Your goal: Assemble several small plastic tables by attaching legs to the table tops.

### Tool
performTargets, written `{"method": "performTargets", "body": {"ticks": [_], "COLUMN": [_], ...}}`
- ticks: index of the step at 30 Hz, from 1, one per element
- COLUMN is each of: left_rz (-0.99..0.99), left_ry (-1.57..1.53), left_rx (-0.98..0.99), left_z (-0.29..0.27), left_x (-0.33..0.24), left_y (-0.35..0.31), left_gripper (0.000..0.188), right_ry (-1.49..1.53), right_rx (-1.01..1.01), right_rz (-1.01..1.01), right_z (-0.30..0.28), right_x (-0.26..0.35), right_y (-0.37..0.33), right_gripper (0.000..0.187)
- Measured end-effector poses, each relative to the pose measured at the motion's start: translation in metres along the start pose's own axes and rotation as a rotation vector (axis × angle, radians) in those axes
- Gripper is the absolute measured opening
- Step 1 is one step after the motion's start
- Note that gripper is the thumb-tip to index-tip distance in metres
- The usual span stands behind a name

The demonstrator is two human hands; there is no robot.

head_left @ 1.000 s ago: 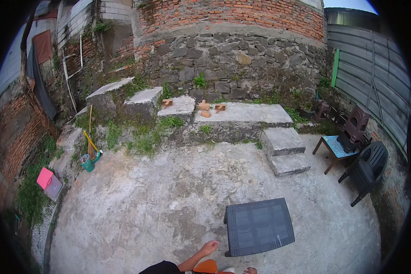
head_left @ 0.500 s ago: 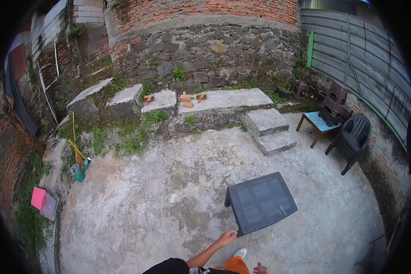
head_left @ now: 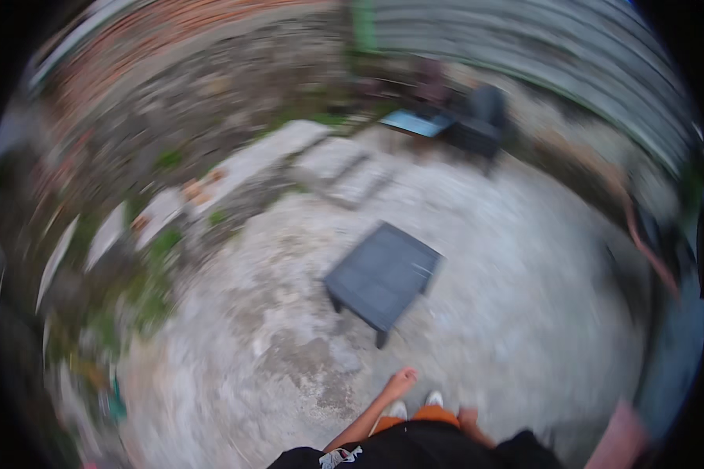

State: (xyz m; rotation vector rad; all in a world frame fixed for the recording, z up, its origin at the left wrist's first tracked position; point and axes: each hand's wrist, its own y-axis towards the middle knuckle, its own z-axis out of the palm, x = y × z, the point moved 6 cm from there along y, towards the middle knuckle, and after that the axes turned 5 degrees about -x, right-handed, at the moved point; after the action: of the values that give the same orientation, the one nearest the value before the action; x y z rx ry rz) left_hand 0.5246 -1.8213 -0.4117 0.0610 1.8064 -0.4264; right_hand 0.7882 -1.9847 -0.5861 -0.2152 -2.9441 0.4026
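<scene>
My left hand (head_left: 401,381) is held out in front of my body, over the concrete floor, apart from the dark grey table (head_left: 385,275). Its fingers look bent but are smeared, and I make out nothing in them. Low at my right side hangs my right hand (head_left: 468,417), blurred, its fingers hard to see. The low rectangular table stands on its legs ahead of me, a little beyond the left hand.
Concrete steps (head_left: 340,176) and a raised ledge (head_left: 270,156) with small brown pieces (head_left: 199,187) lie to the far left. At the back stand a blue-topped table (head_left: 417,123) and a dark chair (head_left: 483,121). Corrugated metal fencing (head_left: 524,55) runs behind.
The view has swung to the right and blurred. The table now lies farther from my left hand, which was beside its near corner. Both my shoes now show.
</scene>
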Motion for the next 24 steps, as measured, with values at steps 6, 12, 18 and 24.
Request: {"method": "performTargets", "body": {"ticks": [6,12,18,24], "left_rz": [-0.169,-0.211,-0.253,0.033], "left_ry": [0.002,0.228,0.518,0.233], "left_rx": [0.373,0.743,0.993,0.991], "left_z": [0.065,0.168,0.254,0.383], "left_x": [-0.025,-0.038,-0.006,-0.089], "left_y": [-0.015,-0.045,-0.058,-0.055], "left_gripper": [0.026,0.03,0.031,0.025], "right_ry": [0.738,1.237,1.241,1.521], "right_rx": [-0.208,-0.495,-0.919,-1.116], "right_rz": [0.681,1.152,1.482,1.794], "right_z": [-0.08,-0.133,-0.089,-0.079], "right_x": [-0.022,-0.083,-0.109,-0.172], "right_y": [-0.044,-0.19,-0.362,-0.439], "right_gripper": [0.041,0.063,0.074,0.062]}}
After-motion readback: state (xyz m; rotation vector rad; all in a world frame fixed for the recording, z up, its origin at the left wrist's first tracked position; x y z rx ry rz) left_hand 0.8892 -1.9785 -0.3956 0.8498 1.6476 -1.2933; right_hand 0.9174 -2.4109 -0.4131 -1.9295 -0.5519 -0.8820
